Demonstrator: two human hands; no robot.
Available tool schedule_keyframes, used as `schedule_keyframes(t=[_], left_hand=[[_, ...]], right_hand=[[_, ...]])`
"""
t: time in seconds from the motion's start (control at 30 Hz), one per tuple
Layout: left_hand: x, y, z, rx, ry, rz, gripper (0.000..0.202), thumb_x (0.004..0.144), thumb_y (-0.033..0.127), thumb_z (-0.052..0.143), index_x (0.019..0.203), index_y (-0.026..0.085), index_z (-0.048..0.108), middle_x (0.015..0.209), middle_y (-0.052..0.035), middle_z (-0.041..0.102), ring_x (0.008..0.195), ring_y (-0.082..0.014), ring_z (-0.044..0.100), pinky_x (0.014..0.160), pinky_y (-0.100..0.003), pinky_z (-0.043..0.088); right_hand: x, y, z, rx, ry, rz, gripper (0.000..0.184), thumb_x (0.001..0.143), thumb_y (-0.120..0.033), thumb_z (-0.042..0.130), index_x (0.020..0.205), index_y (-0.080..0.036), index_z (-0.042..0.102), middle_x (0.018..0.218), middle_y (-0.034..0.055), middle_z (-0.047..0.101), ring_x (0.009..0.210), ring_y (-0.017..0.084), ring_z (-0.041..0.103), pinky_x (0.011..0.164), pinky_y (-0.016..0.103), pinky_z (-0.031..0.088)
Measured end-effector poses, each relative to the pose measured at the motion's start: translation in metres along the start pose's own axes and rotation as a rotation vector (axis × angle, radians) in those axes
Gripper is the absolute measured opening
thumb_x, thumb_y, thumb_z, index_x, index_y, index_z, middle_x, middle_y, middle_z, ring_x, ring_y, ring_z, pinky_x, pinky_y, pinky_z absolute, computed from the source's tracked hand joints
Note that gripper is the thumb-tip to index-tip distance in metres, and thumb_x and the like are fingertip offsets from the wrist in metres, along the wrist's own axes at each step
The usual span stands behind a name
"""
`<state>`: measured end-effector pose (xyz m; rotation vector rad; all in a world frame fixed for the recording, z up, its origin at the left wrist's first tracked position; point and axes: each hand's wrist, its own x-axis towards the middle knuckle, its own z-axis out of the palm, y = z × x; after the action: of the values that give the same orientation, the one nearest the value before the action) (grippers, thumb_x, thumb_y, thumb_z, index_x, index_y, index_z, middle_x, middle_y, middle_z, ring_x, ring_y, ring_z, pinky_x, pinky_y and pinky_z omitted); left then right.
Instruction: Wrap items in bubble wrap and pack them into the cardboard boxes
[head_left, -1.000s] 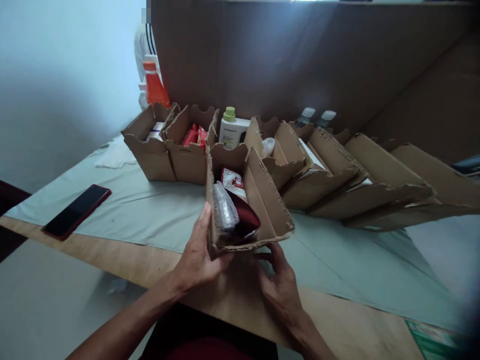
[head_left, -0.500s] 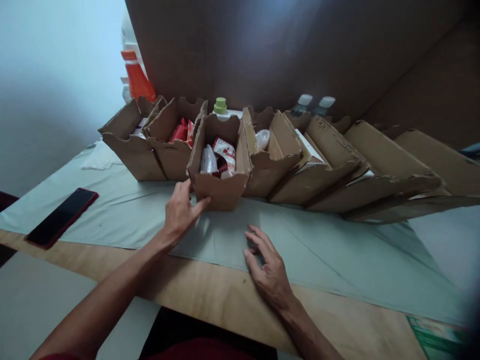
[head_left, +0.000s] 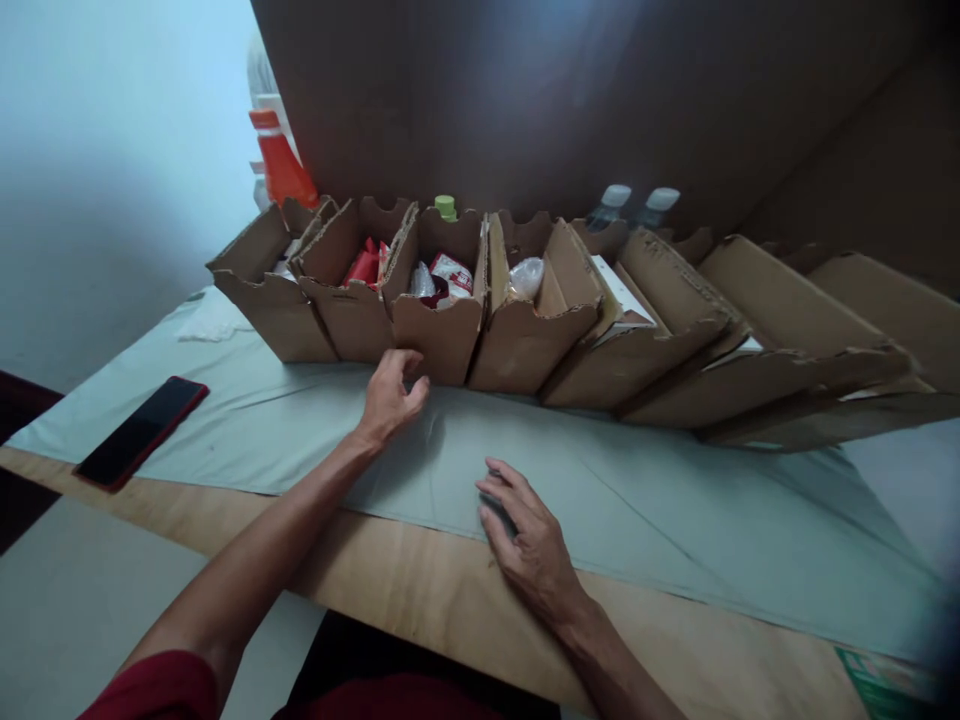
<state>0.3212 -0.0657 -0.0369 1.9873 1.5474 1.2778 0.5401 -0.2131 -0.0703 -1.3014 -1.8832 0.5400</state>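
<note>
My left hand (head_left: 394,397) is at the lower front of a cardboard box (head_left: 441,342), its thumb and fingers apart with nothing between them; I cannot tell whether the fingertips touch the box. Inside this box lie a red-and-white packet (head_left: 454,274) and a clear plastic-wrapped item (head_left: 421,281). It stands in line between a box with red packets (head_left: 364,264) and a box holding a clear plastic bundle (head_left: 526,278). My right hand (head_left: 525,530) rests at the front edge of the pale green cloth (head_left: 622,500), fingers loosely curved and apart, holding nothing.
More cardboard boxes (head_left: 645,365) lean to the right along the row. Behind them are an orange bottle (head_left: 283,165), a green cap (head_left: 445,207) and two white-capped bottles (head_left: 613,200). A phone (head_left: 142,432) lies at left. A dark panel (head_left: 525,110) rises at the back.
The box in front of my left hand has slid back, level with its neighbours. My left hand has gone forward and come off the box's side. My right hand has barely moved.
</note>
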Motion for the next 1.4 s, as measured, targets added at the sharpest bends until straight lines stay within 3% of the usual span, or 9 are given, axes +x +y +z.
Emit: schedule_keyframes(t=[0.17, 0.33, 0.57, 0.73, 0.87, 1.0, 1.13, 1.23, 1.4], left_hand=[[0.000, 0.000, -0.016, -0.017, -0.082, 0.016, 0.027, 0.080, 0.017, 0.062, 0.106, 0.018, 0.065, 0.103, -0.0074, 0.067, 0.089, -0.0207, 0.065, 0.079, -0.035, 0.056], [-0.064, -0.003, -0.063, -0.014, -0.220, 0.093, 0.024, 0.086, 0.020, 0.061, 0.108, 0.023, 0.069, 0.112, -0.0085, 0.068, 0.100, -0.0242, 0.067, 0.090, -0.042, 0.058], [-0.131, -0.028, -0.092, 0.088, 0.090, -0.022, 0.017, 0.090, 0.018, 0.060, 0.103, 0.023, 0.070, 0.118, -0.0108, 0.067, 0.115, -0.0289, 0.063, 0.097, -0.050, 0.057], [-0.131, -0.026, -0.091, 0.087, 0.266, -0.045, 0.018, 0.091, 0.015, 0.058, 0.103, 0.023, 0.068, 0.125, -0.0108, 0.064, 0.123, -0.0291, 0.059, 0.104, -0.051, 0.052], [-0.129, -0.029, -0.098, -0.067, 0.411, -0.148, 0.029, 0.093, 0.020, 0.059, 0.121, 0.024, 0.062, 0.135, -0.0119, 0.059, 0.129, -0.0287, 0.056, 0.109, -0.051, 0.047], [-0.129, -0.036, -0.104, -0.257, 0.544, -0.361, 0.045, 0.093, 0.028, 0.063, 0.136, 0.024, 0.052, 0.143, -0.0133, 0.054, 0.133, -0.0281, 0.054, 0.113, -0.050, 0.044], [-0.136, -0.025, -0.100, -0.320, 0.435, -0.381, 0.055, 0.089, 0.026, 0.065, 0.142, 0.023, 0.049, 0.148, -0.0137, 0.052, 0.139, -0.0290, 0.050, 0.116, -0.049, 0.042], [-0.149, -0.011, -0.097, -0.337, 0.267, -0.363, 0.067, 0.083, 0.022, 0.066, 0.147, 0.024, 0.046, 0.151, -0.0123, 0.051, 0.138, -0.0305, 0.051, 0.117, -0.050, 0.042], [-0.162, -0.006, -0.099, -0.446, 0.173, -0.422, 0.083, 0.076, 0.022, 0.069, 0.154, 0.026, 0.040, 0.154, -0.0112, 0.051, 0.139, -0.0322, 0.053, 0.120, -0.049, 0.040]], right_hand=[[0.006, -0.001, -0.006, 0.015, -0.006, 0.021, 0.022, 0.097, -0.026, 0.056, 0.107, -0.020, 0.075, 0.128, 0.0135, 0.072, 0.115, 0.026, 0.071, 0.097, 0.044, 0.062], [0.058, -0.042, -0.022, 0.003, -0.078, -0.047, 0.024, 0.096, -0.029, 0.056, 0.112, -0.024, 0.073, 0.113, 0.0080, 0.077, 0.099, 0.023, 0.074, 0.078, 0.037, 0.063], [0.212, -0.120, 0.024, -0.096, -0.077, -0.173, 0.067, 0.090, -0.020, 0.056, 0.156, -0.021, 0.043, 0.090, 0.0025, 0.078, 0.080, 0.021, 0.072, 0.086, 0.037, 0.056], [0.263, -0.126, 0.068, -0.189, -0.042, -0.022, 0.038, 0.088, -0.012, 0.053, 0.119, -0.015, 0.073, 0.079, 0.0074, 0.076, 0.076, 0.024, 0.072, 0.081, 0.038, 0.055], [0.212, -0.134, 0.059, -0.044, -0.024, -0.079, 0.029, 0.089, -0.015, 0.051, 0.099, -0.020, 0.077, 0.077, 0.0031, 0.076, 0.074, 0.021, 0.073, 0.074, 0.031, 0.055], [0.121, -0.144, 0.010, 0.025, -0.114, -0.106, 0.026, 0.090, -0.021, 0.053, 0.098, -0.025, 0.077, 0.075, -0.0013, 0.076, 0.065, 0.018, 0.071, 0.066, 0.028, 0.056], [0.055, -0.122, -0.056, 0.042, 0.043, 0.083, 0.014, 0.087, -0.033, 0.067, 0.094, -0.028, 0.078, 0.080, 0.0020, 0.078, 0.068, 0.021, 0.074, 0.064, 0.030, 0.060], [0.021, -0.088, -0.095, 0.123, 0.284, 0.233, 0.029, 0.089, -0.035, 0.070, 0.117, -0.030, 0.074, 0.102, 0.0048, 0.080, 0.085, 0.024, 0.077, 0.072, 0.033, 0.064], [-0.035, -0.050, -0.095, 0.220, 0.143, 0.152, 0.065, 0.093, -0.046, 0.068, 0.154, -0.035, 0.046, 0.148, 0.0090, 0.061, 0.131, 0.030, 0.062, 0.097, 0.042, 0.061]])
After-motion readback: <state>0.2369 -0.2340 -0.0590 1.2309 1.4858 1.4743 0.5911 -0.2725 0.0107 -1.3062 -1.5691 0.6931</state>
